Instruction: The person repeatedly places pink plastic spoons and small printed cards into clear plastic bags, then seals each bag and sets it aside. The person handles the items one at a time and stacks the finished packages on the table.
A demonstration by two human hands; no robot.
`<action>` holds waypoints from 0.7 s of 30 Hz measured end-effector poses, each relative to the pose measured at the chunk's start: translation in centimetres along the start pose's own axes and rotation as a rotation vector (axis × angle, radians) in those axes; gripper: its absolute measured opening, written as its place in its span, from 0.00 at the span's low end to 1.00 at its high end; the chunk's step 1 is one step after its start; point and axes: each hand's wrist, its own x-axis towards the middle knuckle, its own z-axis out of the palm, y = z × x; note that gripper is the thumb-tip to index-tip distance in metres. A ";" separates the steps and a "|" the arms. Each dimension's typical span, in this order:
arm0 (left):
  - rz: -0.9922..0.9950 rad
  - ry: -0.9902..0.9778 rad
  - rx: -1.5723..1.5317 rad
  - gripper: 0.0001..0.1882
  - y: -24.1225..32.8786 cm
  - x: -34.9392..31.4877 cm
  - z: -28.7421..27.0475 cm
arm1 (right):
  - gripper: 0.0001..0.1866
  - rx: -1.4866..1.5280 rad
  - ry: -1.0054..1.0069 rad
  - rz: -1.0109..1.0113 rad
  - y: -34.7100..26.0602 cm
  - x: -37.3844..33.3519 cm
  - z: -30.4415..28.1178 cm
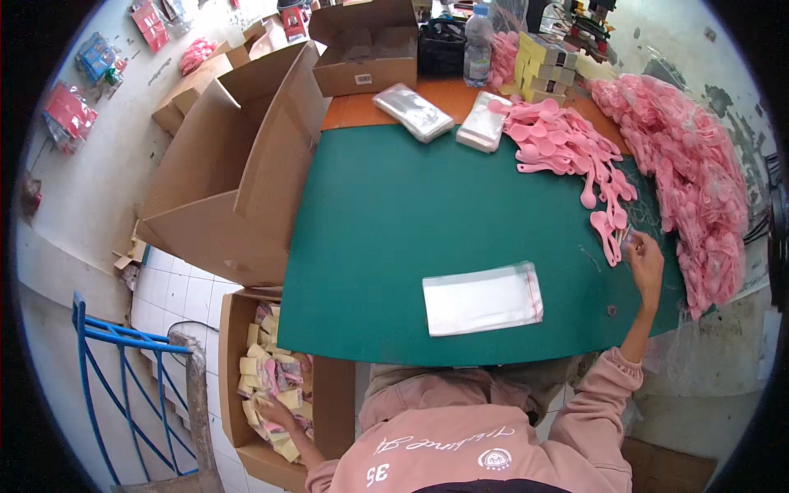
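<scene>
The hands are well apart; the right hand bends inward, fingers curled just beside the nearest pink spoons (whether it pinches anything, I cannot tell); the left hand reaches into a low carton, among small yellow-and-pink packets, its fingertips too lost there to show a grip. Between the hands, flat clear bags lie on the green worktop, probably put there for either to reach; their separate layers are hard to make out. Beyond the right hand rises a loose spoon heap; to its right, bagged spoons seem kept aside, blurred by crumpled film; beyond the left hand, a tall carton stands open, its bottom hidden.
</scene>
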 end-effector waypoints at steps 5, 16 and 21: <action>0.575 -0.018 -0.560 0.13 33.2 -4.6 -4.4 | 0.13 -0.301 0.242 -0.030 4.2 -0.4 0.6; 1.621 -1.043 -0.355 0.14 48.6 -20.4 3.4 | 0.16 -0.121 0.009 -0.329 -1.6 0.4 8.8; 1.105 -1.756 -0.475 0.12 50.1 -19.1 4.0 | 0.14 0.158 -0.174 -0.208 -6.5 0.5 6.9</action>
